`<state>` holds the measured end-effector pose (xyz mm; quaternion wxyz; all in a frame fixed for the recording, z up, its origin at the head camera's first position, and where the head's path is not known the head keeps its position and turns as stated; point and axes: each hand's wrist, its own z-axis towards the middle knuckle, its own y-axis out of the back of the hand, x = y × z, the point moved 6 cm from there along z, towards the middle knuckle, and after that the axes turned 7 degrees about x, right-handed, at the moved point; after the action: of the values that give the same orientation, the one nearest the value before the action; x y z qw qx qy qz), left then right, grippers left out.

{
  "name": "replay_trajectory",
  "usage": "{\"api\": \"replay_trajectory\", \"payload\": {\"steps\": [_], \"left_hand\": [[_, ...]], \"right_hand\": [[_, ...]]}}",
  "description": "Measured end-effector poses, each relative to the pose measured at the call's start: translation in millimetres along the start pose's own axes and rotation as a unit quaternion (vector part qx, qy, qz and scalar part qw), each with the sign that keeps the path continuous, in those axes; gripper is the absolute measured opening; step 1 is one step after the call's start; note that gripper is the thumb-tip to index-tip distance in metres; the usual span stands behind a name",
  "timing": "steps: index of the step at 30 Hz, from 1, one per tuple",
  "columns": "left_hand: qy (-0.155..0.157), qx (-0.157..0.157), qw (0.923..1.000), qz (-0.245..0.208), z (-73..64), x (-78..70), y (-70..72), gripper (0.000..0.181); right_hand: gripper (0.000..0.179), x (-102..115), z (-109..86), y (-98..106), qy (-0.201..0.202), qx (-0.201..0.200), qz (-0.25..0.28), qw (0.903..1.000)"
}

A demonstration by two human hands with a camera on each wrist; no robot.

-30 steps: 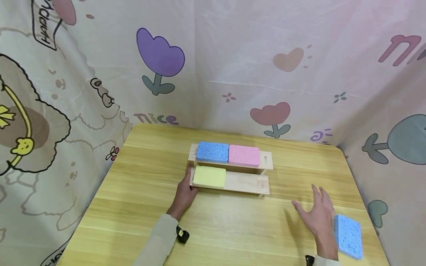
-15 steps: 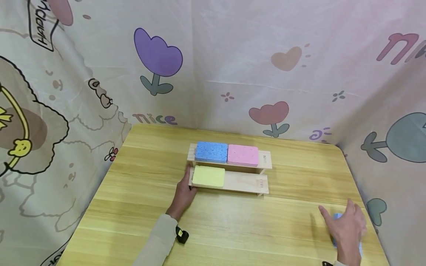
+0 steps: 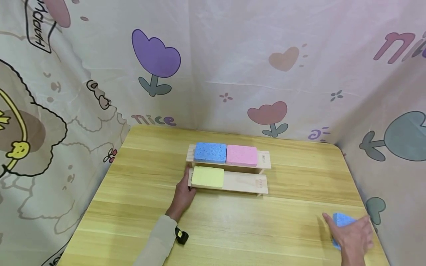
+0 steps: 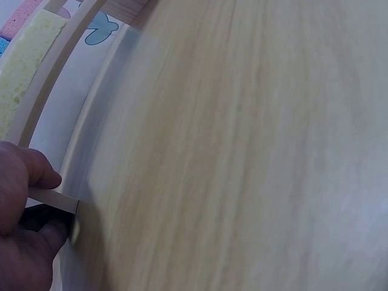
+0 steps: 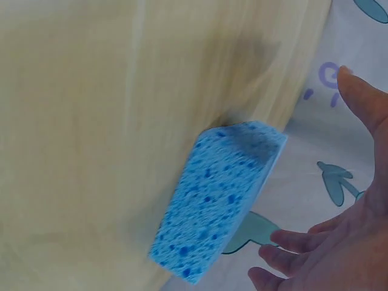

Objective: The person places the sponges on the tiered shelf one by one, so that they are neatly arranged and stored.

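A pale two-step wooden rack [image 3: 244,182] stands mid-table in the head view. On its upper step sit a blue sponge [image 3: 210,152] and a pink sponge [image 3: 242,155] side by side; a yellow sponge [image 3: 208,177] lies at the left of the lower step. My left hand [image 3: 184,194] grips the rack's left end, its thumb and a finger on either side of the end panel [image 4: 57,199] in the left wrist view. Over another blue sponge [image 5: 212,200] near the table's right edge, my right hand [image 3: 354,236] hovers with thumb and fingers spread, apart from it in the right wrist view.
The wood-grain table [image 3: 266,225] ends at its right edge just beyond the loose sponge. Patterned cloth [image 3: 213,55] hangs behind the table and at both sides.
My right hand has moved right and toward the near edge, from beside the loose blue sponge to over it, partly covering it. The left hand keeps its grip on the rack.
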<state>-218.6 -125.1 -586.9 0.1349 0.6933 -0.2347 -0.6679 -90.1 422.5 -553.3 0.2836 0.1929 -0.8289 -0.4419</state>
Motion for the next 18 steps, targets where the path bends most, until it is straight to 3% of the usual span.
{"api": "replay_trajectory", "payload": {"steps": [8,18], "left_hand": [[-0.002,-0.005,1.0000,0.004,1.1,0.0,1.0,0.098],[-0.015,-0.011,0.9998,0.012,0.4,-1.5,0.4,0.097]], "right_hand": [[0.133,-13.7,4.3,-7.0,0.004,-0.008,0.006,0.9999],[0.121,-22.8,5.5,-16.9,-0.001,0.012,-0.044,0.9989]]}}
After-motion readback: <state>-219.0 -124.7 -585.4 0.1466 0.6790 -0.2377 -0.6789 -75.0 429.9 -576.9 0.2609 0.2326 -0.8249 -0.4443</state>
